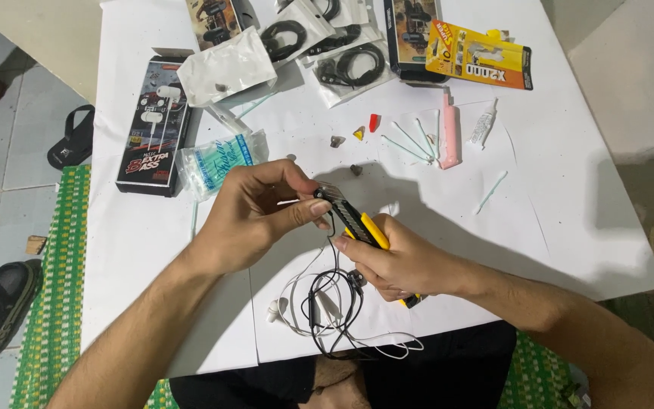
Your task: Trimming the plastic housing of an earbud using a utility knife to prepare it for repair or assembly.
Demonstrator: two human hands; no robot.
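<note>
Over the near middle of the white desk (pixel 145 250), the right hand (pixel 399 265) was clamped on a yellow-and-black utility knife (pixel 353 220), while the left hand (pixel 255 216) pinched a thin cable at its tip; tangled black and white earphones (pixel 327 307) lay just below. A tall black box (pixel 153 125) lay far left, a clear packet of cotton swabs (pixel 217 163) beside it, and a yellow-orange blister card (pixel 478 57) far right.

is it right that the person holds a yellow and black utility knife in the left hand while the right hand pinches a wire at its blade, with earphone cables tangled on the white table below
Not quite: the hands are swapped. In the head view the right hand grips the yellow and black utility knife, and the left hand pinches the wire at its blade. The earphone cables do lie tangled on the white table below.
</note>
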